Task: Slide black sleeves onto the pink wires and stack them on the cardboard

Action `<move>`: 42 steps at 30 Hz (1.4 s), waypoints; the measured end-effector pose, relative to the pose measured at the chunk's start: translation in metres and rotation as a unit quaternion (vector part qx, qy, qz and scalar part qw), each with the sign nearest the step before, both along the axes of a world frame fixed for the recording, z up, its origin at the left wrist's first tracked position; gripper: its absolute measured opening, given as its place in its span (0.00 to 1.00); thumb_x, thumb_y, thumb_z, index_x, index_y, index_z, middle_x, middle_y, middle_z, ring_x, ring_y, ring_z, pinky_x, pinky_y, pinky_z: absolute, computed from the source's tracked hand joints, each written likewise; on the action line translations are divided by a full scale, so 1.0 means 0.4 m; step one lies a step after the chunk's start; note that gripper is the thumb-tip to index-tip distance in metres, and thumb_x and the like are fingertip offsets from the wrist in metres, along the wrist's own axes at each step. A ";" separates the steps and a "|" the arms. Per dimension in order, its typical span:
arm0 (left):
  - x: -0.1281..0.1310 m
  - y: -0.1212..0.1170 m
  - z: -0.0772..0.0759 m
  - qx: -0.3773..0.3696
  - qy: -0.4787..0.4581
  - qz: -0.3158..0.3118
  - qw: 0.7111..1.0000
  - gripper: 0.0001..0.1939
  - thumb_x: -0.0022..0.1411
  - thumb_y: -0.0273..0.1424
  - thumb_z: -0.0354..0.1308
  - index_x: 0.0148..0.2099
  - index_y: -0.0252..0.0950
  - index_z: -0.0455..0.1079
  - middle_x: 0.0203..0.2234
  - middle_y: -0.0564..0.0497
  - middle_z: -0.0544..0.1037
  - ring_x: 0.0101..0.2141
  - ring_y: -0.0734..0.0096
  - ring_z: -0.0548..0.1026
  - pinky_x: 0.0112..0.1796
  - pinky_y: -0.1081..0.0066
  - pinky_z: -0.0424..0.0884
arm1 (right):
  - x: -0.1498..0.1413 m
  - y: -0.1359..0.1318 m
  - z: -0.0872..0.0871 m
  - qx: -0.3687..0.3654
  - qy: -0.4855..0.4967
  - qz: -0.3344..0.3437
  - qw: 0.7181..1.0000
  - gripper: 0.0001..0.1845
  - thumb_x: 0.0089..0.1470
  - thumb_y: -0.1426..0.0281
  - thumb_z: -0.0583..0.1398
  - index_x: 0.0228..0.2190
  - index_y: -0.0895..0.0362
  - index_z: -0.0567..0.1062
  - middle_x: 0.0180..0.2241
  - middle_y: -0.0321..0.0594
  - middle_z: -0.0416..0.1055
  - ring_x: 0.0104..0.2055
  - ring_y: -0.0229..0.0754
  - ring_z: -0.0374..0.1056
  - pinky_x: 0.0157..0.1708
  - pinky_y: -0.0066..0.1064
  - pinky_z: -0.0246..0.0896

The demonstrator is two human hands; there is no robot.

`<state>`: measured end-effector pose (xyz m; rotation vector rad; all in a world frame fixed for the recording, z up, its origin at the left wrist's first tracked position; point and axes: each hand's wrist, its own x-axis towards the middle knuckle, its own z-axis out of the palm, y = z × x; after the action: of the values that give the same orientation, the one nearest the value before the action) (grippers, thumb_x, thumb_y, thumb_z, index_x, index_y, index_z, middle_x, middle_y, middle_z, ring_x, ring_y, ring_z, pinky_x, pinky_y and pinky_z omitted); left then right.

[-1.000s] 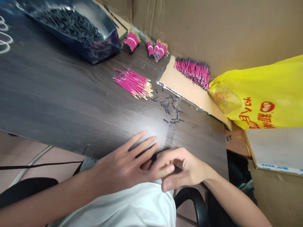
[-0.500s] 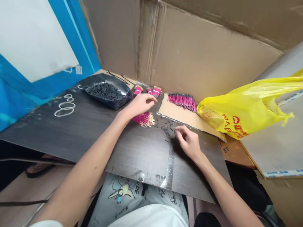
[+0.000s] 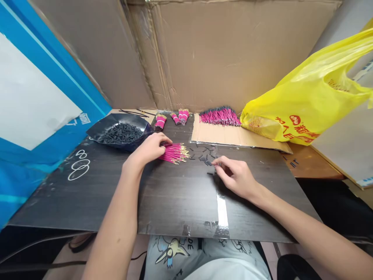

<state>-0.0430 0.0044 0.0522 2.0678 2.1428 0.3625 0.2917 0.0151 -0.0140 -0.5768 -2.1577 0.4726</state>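
A loose bundle of pink wires (image 3: 175,153) with bare golden tips lies mid-table, tips to the right. My left hand (image 3: 150,149) rests over its left end, thumb and forefinger closing on the wires; how many are between them is hidden. Small black tubes (image 3: 206,159) are scattered just right of the bundle. Among them is my right hand (image 3: 236,175), thumb and forefinger pinched at the edge of the scatter on what looks like one black tube, mostly hidden by the fingertips.
A black tray (image 3: 140,120) full of black tubes stands back left, with white rings (image 3: 79,170) before it. Tied pink wire bundles (image 3: 183,116) stand at the back. More black-ended wires (image 3: 220,116) lie on a cardboard sheet (image 3: 227,134) beside a yellow bag (image 3: 279,112).
My left hand has come down from above the pink wires to their left end. My right hand stays by the black tubes, its fingertips now closer to them. The camera view has shifted.
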 end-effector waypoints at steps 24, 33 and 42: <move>-0.001 0.003 -0.013 -0.008 0.054 0.031 0.998 0.18 0.57 0.33 0.53 0.42 0.37 0.82 0.45 0.44 0.83 0.47 0.58 0.78 0.56 0.60 0.74 | 0.003 0.001 -0.028 -0.045 -0.020 0.018 0.999 0.08 0.64 0.75 0.58 0.41 0.59 0.78 0.25 0.31 0.72 0.25 0.32 0.63 0.31 0.25 0.57; 0.002 0.000 -0.013 0.004 0.024 0.017 1.000 0.12 0.55 0.32 0.55 0.38 0.37 0.78 0.41 0.46 0.82 0.45 0.58 0.77 0.54 0.57 0.73 | 0.006 0.006 -0.031 -0.057 -0.028 0.028 0.998 0.08 0.64 0.75 0.58 0.40 0.59 0.79 0.24 0.30 0.70 0.25 0.32 0.63 0.32 0.25 0.57; 0.007 0.014 -0.049 0.043 -0.031 -0.013 0.999 0.23 0.56 0.28 0.53 0.52 0.38 0.79 0.51 0.48 0.82 0.54 0.58 0.75 0.63 0.54 0.71 | 0.005 0.008 -0.029 -0.058 -0.029 0.028 0.998 0.07 0.64 0.74 0.59 0.40 0.59 0.79 0.23 0.28 0.69 0.23 0.30 0.63 0.31 0.24 0.58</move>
<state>-0.0402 0.0099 0.0325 2.0972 2.0977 0.5169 0.2935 0.0185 -0.0254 -0.6022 -2.2166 0.6214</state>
